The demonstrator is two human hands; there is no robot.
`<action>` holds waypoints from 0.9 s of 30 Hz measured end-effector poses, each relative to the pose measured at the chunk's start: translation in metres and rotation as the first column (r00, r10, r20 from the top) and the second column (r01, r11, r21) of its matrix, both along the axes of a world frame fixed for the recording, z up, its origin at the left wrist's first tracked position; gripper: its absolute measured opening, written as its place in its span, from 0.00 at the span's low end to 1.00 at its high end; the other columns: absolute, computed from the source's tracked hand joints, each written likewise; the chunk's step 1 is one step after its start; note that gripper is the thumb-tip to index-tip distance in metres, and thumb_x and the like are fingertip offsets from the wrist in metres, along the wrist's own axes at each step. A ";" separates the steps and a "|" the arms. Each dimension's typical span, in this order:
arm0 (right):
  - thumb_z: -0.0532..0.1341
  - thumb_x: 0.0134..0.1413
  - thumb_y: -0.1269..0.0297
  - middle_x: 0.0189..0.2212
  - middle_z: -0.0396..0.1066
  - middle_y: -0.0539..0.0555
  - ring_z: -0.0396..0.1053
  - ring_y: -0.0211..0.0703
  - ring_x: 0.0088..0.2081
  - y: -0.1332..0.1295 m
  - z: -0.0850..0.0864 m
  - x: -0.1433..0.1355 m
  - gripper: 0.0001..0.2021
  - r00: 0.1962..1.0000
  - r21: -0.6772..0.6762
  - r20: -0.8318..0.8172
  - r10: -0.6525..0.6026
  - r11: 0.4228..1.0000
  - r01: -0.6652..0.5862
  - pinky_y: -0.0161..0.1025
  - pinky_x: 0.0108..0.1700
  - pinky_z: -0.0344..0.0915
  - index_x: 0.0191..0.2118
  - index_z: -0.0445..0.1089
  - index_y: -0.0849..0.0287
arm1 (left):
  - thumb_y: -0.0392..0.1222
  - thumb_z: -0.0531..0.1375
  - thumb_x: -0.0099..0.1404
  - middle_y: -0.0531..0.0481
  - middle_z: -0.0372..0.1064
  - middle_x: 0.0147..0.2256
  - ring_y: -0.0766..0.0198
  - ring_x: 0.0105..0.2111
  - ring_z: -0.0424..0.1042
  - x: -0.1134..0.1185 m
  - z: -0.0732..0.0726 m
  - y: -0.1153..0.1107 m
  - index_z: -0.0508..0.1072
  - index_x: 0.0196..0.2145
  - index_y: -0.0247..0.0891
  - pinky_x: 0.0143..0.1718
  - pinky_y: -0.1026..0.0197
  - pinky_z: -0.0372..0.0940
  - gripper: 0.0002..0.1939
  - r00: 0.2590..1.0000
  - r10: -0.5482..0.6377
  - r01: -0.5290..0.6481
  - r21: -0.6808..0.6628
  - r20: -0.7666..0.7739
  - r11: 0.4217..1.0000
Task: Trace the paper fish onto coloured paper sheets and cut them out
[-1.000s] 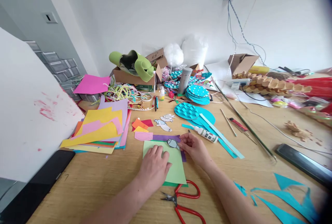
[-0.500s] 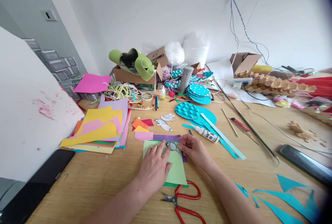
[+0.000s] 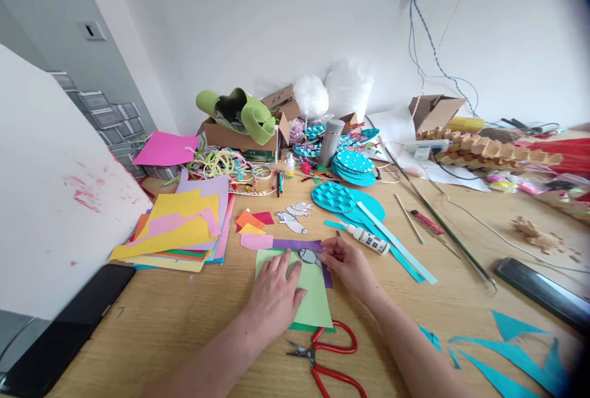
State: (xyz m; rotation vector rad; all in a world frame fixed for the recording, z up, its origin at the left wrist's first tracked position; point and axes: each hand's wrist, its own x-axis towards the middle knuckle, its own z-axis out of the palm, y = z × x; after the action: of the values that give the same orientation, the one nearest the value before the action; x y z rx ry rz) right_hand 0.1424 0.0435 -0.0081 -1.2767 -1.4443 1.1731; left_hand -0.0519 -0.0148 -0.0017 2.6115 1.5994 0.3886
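My left hand lies flat, fingers outstretched, on a light green sheet of paper. At the sheet's top edge is a small grey paper fish cutout. The fingertips of my right hand are pinched together at the fish's tail. Purple paper shows behind the sheet, and darker green paper peeks out below it. Red-handled scissors lie with blades parted just under the sheet. Two more paper fish rest farther up the table.
Left stands a coloured paper stack; a phone lies nearer. A glue bottle, blue strips and blue ovals are beyond my right hand. Blue scraps and another phone lie right.
The paper fish has shifted slightly to the right with my right hand's fingertips. My left fingertips, formerly against the fish, now rest on the green paper beside it.
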 end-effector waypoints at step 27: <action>0.63 0.46 0.45 0.30 0.68 0.52 0.71 0.43 0.27 0.000 0.001 0.003 0.20 0.983 0.048 -0.121 -0.141 0.988 0.148 0.45 0.33 0.72 0.36 0.65 0.56 | 0.36 0.53 0.64 0.42 0.61 0.53 0.52 0.55 0.55 0.000 -0.001 0.014 0.64 0.52 0.39 0.58 0.45 0.51 0.17 0.996 0.022 -0.027 0.058 0.082 0.998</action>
State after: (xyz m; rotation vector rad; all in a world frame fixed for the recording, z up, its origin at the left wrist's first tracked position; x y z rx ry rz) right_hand 0.1451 0.0436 -0.0070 -1.2312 -1.2692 1.0836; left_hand -0.0515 -0.0012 -0.0032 2.5845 1.6196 0.5444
